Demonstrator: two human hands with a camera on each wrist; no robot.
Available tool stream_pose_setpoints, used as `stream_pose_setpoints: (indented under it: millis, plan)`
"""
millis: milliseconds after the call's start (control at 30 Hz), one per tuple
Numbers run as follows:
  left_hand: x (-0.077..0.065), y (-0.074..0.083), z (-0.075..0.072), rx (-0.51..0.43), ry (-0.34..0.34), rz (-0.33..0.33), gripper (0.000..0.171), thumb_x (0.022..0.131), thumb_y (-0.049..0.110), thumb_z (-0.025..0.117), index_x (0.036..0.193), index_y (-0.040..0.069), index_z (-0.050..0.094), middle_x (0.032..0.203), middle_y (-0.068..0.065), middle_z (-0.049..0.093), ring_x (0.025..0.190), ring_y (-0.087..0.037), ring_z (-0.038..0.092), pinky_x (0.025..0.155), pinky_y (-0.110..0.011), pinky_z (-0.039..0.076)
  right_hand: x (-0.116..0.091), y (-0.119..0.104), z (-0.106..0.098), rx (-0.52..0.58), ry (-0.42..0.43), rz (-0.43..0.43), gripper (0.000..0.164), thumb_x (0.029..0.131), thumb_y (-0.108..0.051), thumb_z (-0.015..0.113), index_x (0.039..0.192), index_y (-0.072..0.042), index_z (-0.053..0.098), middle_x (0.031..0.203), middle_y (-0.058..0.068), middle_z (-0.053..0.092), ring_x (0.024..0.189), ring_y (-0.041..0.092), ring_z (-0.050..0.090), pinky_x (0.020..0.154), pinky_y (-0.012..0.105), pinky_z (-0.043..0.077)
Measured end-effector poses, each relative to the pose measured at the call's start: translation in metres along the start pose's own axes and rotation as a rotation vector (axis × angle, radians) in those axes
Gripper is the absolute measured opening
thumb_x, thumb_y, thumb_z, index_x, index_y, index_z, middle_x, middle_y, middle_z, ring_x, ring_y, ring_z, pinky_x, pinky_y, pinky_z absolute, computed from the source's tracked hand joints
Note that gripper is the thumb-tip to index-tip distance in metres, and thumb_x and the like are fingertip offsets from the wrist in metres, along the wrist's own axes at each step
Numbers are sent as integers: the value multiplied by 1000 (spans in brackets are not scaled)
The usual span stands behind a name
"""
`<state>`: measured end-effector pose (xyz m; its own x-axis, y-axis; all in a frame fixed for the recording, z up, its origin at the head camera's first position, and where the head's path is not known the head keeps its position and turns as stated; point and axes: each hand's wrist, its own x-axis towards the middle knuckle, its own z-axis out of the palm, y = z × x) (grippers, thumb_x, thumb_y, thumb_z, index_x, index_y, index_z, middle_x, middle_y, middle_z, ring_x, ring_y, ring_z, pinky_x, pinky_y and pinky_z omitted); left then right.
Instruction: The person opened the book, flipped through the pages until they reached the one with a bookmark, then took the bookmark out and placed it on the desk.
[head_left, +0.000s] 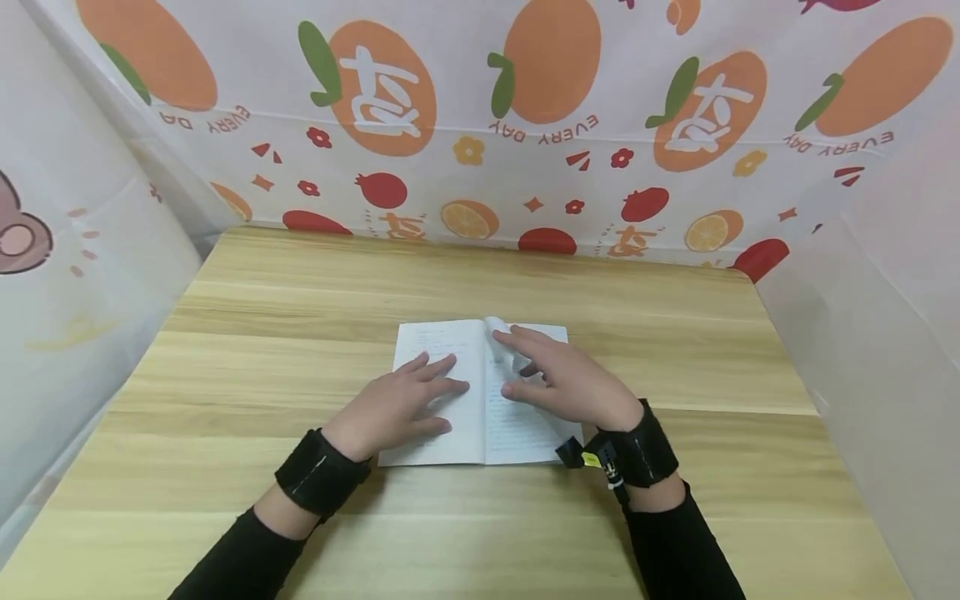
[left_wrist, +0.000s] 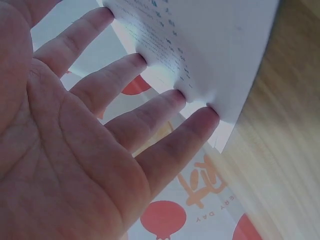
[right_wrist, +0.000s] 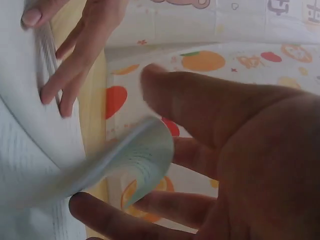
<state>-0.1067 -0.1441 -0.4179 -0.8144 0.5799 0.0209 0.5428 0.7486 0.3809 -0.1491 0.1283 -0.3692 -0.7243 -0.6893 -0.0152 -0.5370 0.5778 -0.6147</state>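
Observation:
An open notebook [head_left: 457, 437] with handwritten lines lies flat on the table. My left hand [head_left: 393, 408] rests on its left page, fingers spread and fairly straight. In the left wrist view, the fingertips of that hand [left_wrist: 75, 150] touch the paper [left_wrist: 220, 55]. Over the right page hovers my right hand [head_left: 577, 379], thumb and fingers apart. A single lifted page [right_wrist: 150, 150] curls up between them in the right wrist view. It leans near the fingers of the right hand [right_wrist: 265, 155], and the thumb stands off it. Part of the right page is hidden under this hand.
The wooden table [head_left: 300, 283] extends around the notebook on all sides. Behind it hangs a white curtain [head_left: 465, 108] printed with fruit. Black bands [head_left: 322, 475] wrap both wrists, and a small camera with a cable [head_left: 600, 458] is at the right one.

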Motion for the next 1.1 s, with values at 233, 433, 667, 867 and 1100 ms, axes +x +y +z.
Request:
stream_pose_setpoints:
  millis: [233,433,667,867,1100]
  plan:
    - [0,0,1,8,6,-15,53,80,38,74,128,22,60,144,-10,41,129,-40,34,92,-57,42,2,-5,3,31,-14,-71,63,93,-45,56,148,-30,31,155,5,20,109,17,56,85,40,51]
    - [2,0,0,0,10,-24,76,79,40,75,140,9,42,138,-8,49,129,-35,36,95,-51,42,3,-4,8,6,-19,-26,65,91,-45,59,148,-37,29,158,0,4,109,14,57,82,37,52]
    - [4,0,-1,-33,10,-67,115,75,39,79,152,26,-5,142,-9,43,130,-33,36,94,-50,44,8,-4,12,9,-52,-41,83,89,-44,63,150,-43,7,148,3,35,118,16,50,91,42,47]
    - [5,0,-1,-64,39,-60,118,73,35,81,151,34,-8,142,-9,43,127,-36,38,90,-52,46,11,-1,16,-50,-71,-86,72,91,-41,61,151,-25,25,145,-1,41,129,10,36,102,38,38]
    - [3,-3,1,-22,45,8,82,79,37,75,148,26,32,137,-10,49,127,-32,40,94,-52,44,9,5,21,-115,-89,-70,58,91,-43,60,143,-22,44,146,2,40,131,8,31,104,32,34]
